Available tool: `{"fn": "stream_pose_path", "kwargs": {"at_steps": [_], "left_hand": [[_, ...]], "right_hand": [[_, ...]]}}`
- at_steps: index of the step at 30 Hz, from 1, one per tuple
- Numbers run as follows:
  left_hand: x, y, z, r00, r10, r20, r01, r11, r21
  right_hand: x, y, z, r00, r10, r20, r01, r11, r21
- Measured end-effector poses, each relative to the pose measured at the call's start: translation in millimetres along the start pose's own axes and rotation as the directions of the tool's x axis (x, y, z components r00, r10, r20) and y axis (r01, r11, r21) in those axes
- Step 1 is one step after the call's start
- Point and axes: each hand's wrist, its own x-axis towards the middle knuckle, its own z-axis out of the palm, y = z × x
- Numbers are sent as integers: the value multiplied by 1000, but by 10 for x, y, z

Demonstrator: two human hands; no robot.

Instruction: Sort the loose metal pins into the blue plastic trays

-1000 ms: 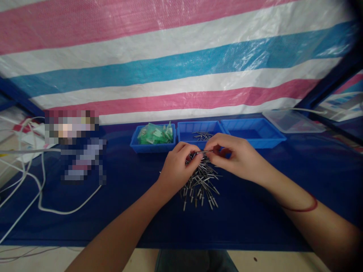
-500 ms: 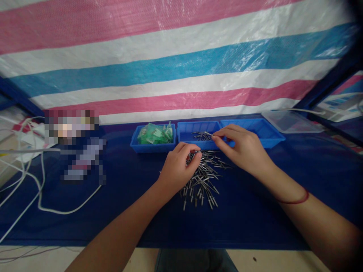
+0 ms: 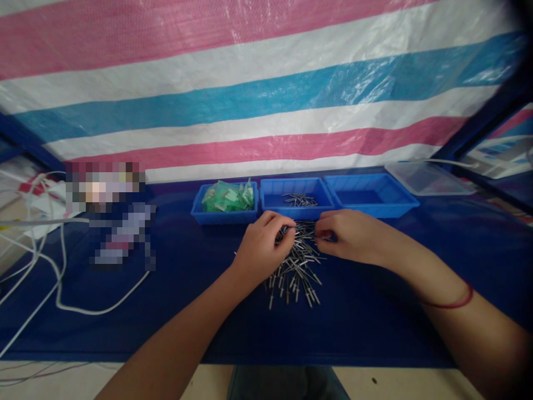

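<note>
Centrally, a loose pile of slim silver metal rivets (image 3: 297, 258) is spread across the glossy dark-blue surface (image 3: 353, 316), the nearest ones aligned roughly toward its front edge. The pile lies rightward of the left hand (image 3: 263, 241) and leftward of the right hand (image 3: 345, 236), both close; their fingers are curled, but whether any rivet is pinched cannot be told. Beyond, similar rivets (image 3: 301, 200) are held in a blue plastic tray (image 3: 308, 212).

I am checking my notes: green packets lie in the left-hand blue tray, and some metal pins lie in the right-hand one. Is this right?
Not quite: the head view shows those metal pins in the middle blue tray; the green packets are in the left-hand tray, as written.
</note>
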Motion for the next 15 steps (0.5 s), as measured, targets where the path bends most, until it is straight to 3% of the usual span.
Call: {"fn": "stream_pose_path", "kwargs": {"at_steps": [5,10,12,15], "left_hand": [[2,4,5,1000,3,19,-3,1000,15],[3,-16,25,1000,5,30,-5,999,31],[4,-23,28,999,4,31,-5,1000,31],[7,-8,26,999,11,34,-12,1000,18]], "right_hand": [[5,-22,90,998,57,-18,-58,997,-48],[11,-39,60,997,51,52,-47,996,-70],[20,-43,26,999,3,52,-3,1000,0],[39,-89,-20,996,-58,-70,71,976,204]]}}
